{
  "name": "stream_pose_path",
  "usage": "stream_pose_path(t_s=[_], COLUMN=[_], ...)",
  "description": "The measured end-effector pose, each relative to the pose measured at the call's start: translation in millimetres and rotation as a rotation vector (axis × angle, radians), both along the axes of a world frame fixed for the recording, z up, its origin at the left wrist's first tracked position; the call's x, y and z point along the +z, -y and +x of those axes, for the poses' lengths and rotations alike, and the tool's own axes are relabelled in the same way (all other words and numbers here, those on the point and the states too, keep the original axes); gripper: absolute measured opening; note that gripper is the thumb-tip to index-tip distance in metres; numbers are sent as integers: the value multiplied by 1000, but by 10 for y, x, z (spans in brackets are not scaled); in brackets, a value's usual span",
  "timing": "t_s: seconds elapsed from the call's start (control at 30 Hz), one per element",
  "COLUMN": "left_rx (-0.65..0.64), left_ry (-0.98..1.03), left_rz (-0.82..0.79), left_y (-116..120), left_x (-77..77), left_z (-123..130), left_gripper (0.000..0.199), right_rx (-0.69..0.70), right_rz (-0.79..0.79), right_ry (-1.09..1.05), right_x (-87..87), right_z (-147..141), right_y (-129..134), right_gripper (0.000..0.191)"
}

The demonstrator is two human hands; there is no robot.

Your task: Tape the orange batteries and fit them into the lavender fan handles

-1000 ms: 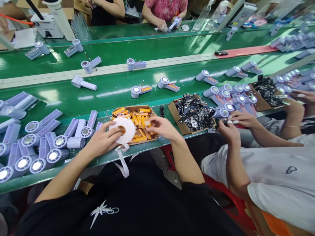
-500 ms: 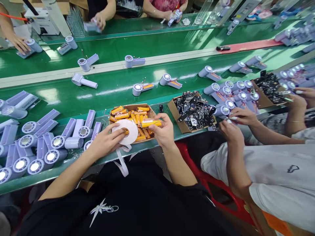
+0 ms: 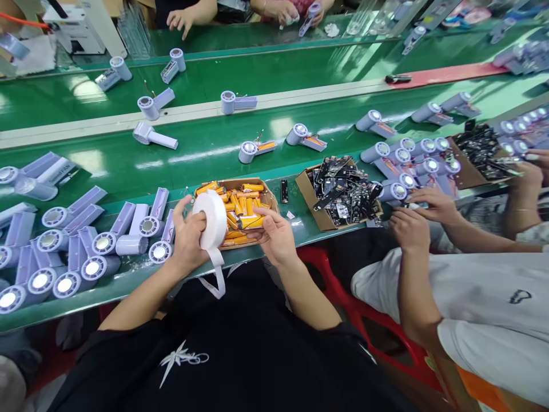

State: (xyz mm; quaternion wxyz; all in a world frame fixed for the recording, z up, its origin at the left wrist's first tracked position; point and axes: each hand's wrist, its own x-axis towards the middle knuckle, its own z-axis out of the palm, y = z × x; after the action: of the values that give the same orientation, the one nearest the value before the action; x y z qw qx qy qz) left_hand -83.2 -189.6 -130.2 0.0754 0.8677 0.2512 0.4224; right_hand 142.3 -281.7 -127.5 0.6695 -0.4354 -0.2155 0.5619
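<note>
My left hand (image 3: pixel 189 237) grips a roll of white tape (image 3: pixel 215 220), its fingers hooked into the core. A loose strip of the tape hangs from the roll over the table's front edge. In my right hand (image 3: pixel 277 237) an orange battery (image 3: pixel 252 222) is pinched between thumb and fingers, just right of the roll. Both hands are over a cardboard box (image 3: pixel 271 197) filled with orange batteries (image 3: pixel 240 201), some with thin wires. The roll hides the box's left part.
Lilac fan bodies (image 3: pixel 95 267) crowd the bench on the left; others lie on the green conveyor (image 3: pixel 206 143). To the right stands a box of black circuit boards (image 3: pixel 338 191). A co-worker's hands (image 3: pixel 412 226) work beside it. A red stool (image 3: pixel 330 274) is below.
My left hand has turned the tape roll more edge-on and shifted slightly. My right hand has moved left and down with the battery. Across the conveyor, another person's hand has released a fan body.
</note>
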Motion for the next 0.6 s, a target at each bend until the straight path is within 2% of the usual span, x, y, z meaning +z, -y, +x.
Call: stream_pose_path(t_s=[0.13, 0.27, 0.43, 0.6], left_rx=[-94, -175, -234, -253], left_ry=[159, 301, 256, 135], left_rz=[-42, -73, -174, -22], left_y=[74, 86, 64, 10], left_x=[-57, -120, -88, 43], left_z=[153, 206, 128, 39], left_gripper=[22, 18, 11, 10], right_rx=[-31, 22, 165, 373], right_rz=[9, 8, 20, 88], right_ry=[-25, -60, -67, 174], right_x=[-68, -125, -134, -115], right_z=[-162, -216, -142, -25], right_y=[37, 86, 145, 133], right_gripper=[56, 52, 48, 56])
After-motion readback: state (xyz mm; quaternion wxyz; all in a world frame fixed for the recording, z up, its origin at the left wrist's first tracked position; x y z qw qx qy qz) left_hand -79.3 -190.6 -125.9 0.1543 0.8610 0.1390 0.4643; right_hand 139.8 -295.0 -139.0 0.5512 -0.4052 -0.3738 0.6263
